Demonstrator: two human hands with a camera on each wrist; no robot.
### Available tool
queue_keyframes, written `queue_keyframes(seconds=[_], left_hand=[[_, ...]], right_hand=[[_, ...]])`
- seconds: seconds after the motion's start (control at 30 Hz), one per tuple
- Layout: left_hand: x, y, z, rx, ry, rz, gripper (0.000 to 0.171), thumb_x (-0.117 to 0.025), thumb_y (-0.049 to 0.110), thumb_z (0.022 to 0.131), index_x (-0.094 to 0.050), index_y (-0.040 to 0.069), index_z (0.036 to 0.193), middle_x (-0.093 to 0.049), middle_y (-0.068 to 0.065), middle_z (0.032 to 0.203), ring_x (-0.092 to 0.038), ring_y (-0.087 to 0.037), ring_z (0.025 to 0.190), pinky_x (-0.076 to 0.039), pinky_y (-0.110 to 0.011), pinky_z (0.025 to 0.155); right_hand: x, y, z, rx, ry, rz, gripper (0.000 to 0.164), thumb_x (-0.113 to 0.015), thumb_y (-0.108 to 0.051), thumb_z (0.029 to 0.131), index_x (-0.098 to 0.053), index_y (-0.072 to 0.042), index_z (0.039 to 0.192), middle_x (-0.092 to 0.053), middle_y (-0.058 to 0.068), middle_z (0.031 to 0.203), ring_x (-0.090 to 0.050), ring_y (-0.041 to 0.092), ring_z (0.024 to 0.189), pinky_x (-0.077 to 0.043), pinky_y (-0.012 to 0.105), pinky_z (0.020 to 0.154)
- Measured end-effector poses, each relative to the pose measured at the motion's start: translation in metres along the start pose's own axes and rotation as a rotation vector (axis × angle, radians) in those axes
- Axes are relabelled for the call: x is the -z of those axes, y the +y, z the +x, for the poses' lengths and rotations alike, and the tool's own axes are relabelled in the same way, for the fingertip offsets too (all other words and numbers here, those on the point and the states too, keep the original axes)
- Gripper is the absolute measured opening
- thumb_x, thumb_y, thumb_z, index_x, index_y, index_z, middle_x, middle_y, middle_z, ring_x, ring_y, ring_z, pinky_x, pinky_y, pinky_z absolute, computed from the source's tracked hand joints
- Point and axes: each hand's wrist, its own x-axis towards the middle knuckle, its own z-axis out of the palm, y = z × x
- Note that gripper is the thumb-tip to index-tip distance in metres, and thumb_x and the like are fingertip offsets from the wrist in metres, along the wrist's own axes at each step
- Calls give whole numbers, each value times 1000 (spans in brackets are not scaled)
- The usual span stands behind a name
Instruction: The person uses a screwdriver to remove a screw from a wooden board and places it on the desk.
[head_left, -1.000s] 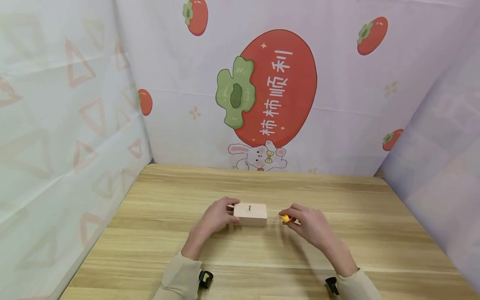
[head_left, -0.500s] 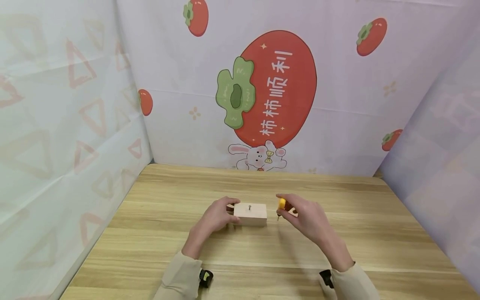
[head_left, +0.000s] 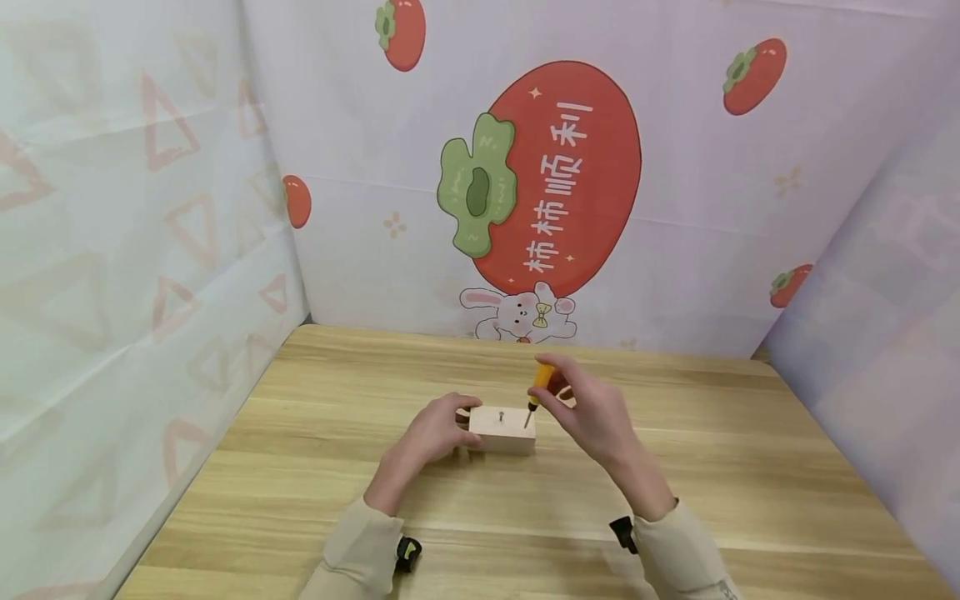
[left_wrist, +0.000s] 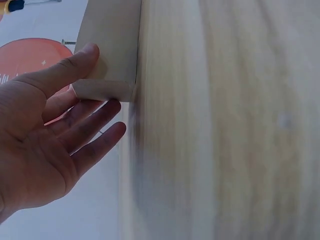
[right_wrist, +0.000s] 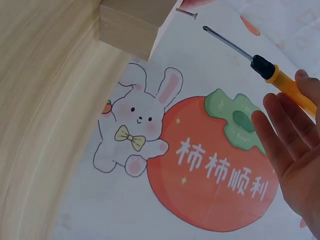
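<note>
A pale wooden block [head_left: 504, 428] lies on the table, and a screw [head_left: 501, 416] sticks up from its top face. The left hand [head_left: 433, 432] grips the block's left end, thumb on the near side and fingers at the far side and end. Pinched by its handle in the right hand [head_left: 596, 417] is a yellow screwdriver [head_left: 543, 380], its shaft slanting down. In the right wrist view the metal tip of the screwdriver [right_wrist: 227, 42] is close to the head of the screw [right_wrist: 187, 13] but apart from it.
The wood-grain table [head_left: 480, 517] reaches back to a printed cloth wall [head_left: 360, 250] with persimmons and a rabbit. Cloth also hangs at the left side [head_left: 135, 275] and right side [head_left: 885, 275]. Dark straps with small devices [head_left: 407, 553] are at both sleeves.
The right hand has risen and moved left with the screwdriver, which has turned from lying nearly flat to tip-down over the block. The left hand and block stay put.
</note>
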Motion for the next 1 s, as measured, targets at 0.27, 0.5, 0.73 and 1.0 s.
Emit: queue_keyframes(seconds=[0.27,0.5,0.73,1.0], left_hand=[[-1,0,2,2,-14,-5,64,-87,22,76,-62,9,133,-59,-12,136,-66,-27,113,-54,-43,95],[0,0,4,4,-19,9,64,-87,23,77,-61,10,134,-60,-11,136,-66,-27,113,-54,-43,96],[2,2,3,4,-19,-15,63,-87,22,77,-62,9,133,-59,-12,137,-66,-28,114,-53,-44,98],[2,2,2,24,-14,-12,62,-86,22,77,-62,11,133,-59,-11,137,-65,-28,114,-52,-45,98]], right_hand=[[-15,-3,15,6,-7,9,56,-86,-11,76,-58,-8,125,-68,1,79,-67,10,69,-58,26,61],[-23,-3,23,-12,-23,8,53,-84,-13,79,-57,-7,124,-67,1,78,-65,10,67,-58,26,60],[-28,-6,28,-21,-33,-11,50,-83,-15,81,-59,-10,124,-67,-1,77,-65,9,67,-57,21,61],[-30,-13,32,-96,-47,77,41,-79,-14,85,-62,-10,122,-69,3,87,-69,13,74,-60,30,61]])
